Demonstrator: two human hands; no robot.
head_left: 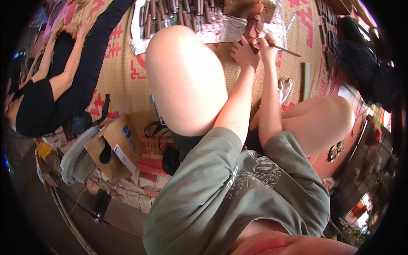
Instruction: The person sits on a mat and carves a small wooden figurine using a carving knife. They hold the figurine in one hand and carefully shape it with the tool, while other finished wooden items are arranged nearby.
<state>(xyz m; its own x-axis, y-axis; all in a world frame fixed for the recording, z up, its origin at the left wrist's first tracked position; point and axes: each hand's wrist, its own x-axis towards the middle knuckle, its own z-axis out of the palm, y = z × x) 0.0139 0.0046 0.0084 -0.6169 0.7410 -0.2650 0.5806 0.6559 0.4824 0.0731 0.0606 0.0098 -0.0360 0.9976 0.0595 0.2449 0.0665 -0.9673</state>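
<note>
A reddish-brown carved wooden piece (253, 28) stands at the top of the view, beyond my knees. Its lower end is wrapped by the fingers of my left hand (245, 52). Close on the right, my right hand (267, 46) is closed around a slim, dark carving tool (287, 52), whose shaft sticks out to the right. The tool's other end is hidden by my fingers near the carving, so I cannot tell whether it touches the wood. Behind the carving sits a brown wooden block (272, 8) on a stained white cloth (212, 37).
Several wooden-handled tools (161, 12) lie in rows on the cloth, and more dark tools (327, 38) at the right. A greenish strip (306, 80) rests on the patterned mat (127, 42). Left are a cardboard box (121, 146), a fan (80, 157) and another person (46, 97).
</note>
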